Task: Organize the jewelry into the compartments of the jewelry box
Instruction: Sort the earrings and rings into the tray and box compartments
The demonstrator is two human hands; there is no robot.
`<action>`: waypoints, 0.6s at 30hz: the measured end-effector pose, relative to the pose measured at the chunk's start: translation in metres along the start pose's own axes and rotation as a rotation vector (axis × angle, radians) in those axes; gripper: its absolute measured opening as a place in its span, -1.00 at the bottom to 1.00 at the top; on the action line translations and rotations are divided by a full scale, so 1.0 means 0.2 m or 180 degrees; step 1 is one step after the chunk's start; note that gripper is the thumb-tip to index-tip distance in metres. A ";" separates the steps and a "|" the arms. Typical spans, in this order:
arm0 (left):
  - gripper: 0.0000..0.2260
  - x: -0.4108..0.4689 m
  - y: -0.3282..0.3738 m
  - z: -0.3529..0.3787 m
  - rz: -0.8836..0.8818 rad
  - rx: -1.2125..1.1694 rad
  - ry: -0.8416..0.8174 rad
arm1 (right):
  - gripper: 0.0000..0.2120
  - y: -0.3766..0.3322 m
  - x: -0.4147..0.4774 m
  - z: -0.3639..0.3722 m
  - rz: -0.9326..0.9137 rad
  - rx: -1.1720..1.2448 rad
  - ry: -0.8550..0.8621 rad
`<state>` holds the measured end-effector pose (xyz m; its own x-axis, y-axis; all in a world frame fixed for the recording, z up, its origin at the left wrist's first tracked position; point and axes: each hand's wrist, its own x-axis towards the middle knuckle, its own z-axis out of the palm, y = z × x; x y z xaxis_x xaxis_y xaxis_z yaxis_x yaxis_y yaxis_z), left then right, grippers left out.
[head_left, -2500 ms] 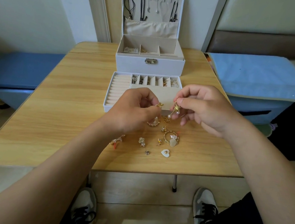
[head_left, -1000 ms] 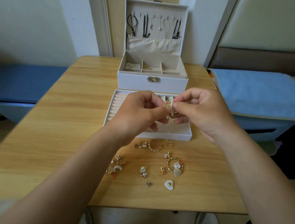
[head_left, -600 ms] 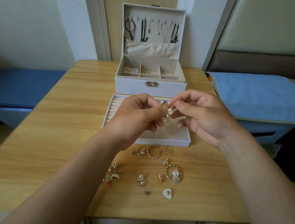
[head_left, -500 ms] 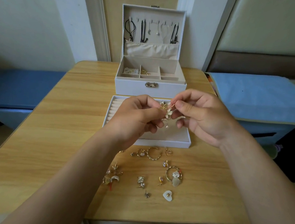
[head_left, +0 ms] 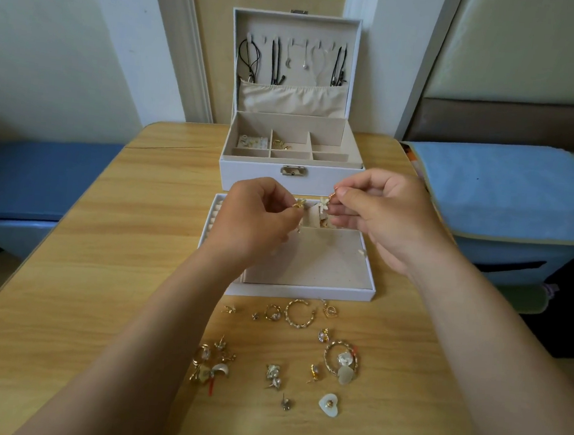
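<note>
We see the left hand (head_left: 254, 221) pinch one gold earring (head_left: 299, 205), the right hand (head_left: 381, 218) a second earring (head_left: 324, 201), above the tray (head_left: 300, 292)'s far-edge compartments: likely pairing them.

One jewelry box (head_left: 247, 176), one lift-out tray (head_left: 300, 291), two large gold hoops (head_left: 296, 325) (head_left: 342, 359), one heart-shaped piece (head_left: 328, 404), roughly ten smaller loose pieces (head_left: 273, 312); one earring (head_left: 298, 205) (head_left: 324, 201) each in the left grip (head_left: 254, 221) and right grip (head_left: 381, 218).

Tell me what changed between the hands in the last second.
The left hand and right hand, pinched together over the tray a moment ago, have drawn apart sideways, one gold earring in the left, a second earring in the right. Nothing was let go. Jewelry box, tray and loose jewelry on the table stayed put.
</note>
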<state>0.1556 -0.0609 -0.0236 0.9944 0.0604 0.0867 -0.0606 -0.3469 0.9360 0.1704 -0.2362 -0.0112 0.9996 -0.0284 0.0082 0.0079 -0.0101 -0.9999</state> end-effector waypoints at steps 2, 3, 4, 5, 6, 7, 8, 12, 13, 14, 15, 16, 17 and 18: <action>-0.94 0.02 -0.01 0.00 -0.0073 -0.0026 0.0054 | -0.94 0.01 0.02 0.01 0.0028 -0.0014 0.0047; -0.93 0.03 -0.02 0.00 -0.0106 -0.0025 0.0077 | -0.95 0.02 0.04 0.02 0.0035 -0.0041 0.0069; -0.93 0.04 -0.03 0.00 -0.0127 -0.0009 0.0096 | -0.95 0.03 0.05 0.02 0.0042 -0.0070 0.0092; -0.92 0.04 -0.04 0.00 -0.0137 0.0013 0.0113 | -0.95 0.04 0.06 0.03 0.0049 -0.0090 0.0111; -0.91 0.05 -0.05 0.00 -0.0148 0.0025 0.0125 | -0.94 0.05 0.07 0.03 0.0065 -0.0102 0.0123; -0.91 0.06 -0.05 0.00 -0.0162 0.0027 0.0129 | -0.92 0.06 0.08 0.04 0.0089 -0.0110 0.0130; -0.91 0.06 -0.06 0.00 -0.0179 0.0015 0.0125 | -0.92 0.07 0.09 0.04 0.0117 -0.0127 0.0138; -0.94 0.07 -0.06 -0.01 -0.0203 -0.0057 0.0080 | -0.91 0.12 0.13 0.04 0.0158 -0.0391 0.0218; -0.94 0.07 -0.06 -0.01 -0.0216 -0.0079 0.0070 | -0.90 0.12 0.13 0.04 0.0142 -0.0450 0.0235; -0.95 0.07 -0.06 -0.01 -0.0236 -0.0111 0.0061 | -0.89 0.13 0.14 0.05 0.0124 -0.0492 0.0250; -0.95 0.07 -0.06 -0.01 -0.0258 -0.0154 0.0054 | -0.89 0.13 0.14 0.05 0.0110 -0.0531 0.0267; -0.94 0.08 -0.06 -0.01 -0.0278 -0.0194 0.0052 | -0.88 0.14 0.14 0.05 0.0096 -0.0587 0.0289; -0.94 0.08 -0.07 -0.01 -0.0291 -0.0219 0.0053 | -0.88 0.14 0.15 0.06 0.0073 -0.0675 0.0315; -0.93 0.08 -0.07 -0.01 -0.0303 -0.0233 0.0052 | -0.88 0.15 0.15 0.06 0.0033 -0.0802 0.0343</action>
<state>0.1727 -0.0533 -0.0353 0.9945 0.1051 0.0012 0.0274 -0.2696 0.9626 0.2013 -0.2253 -0.0405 0.9907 -0.1358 0.0125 -0.0230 -0.2573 -0.9661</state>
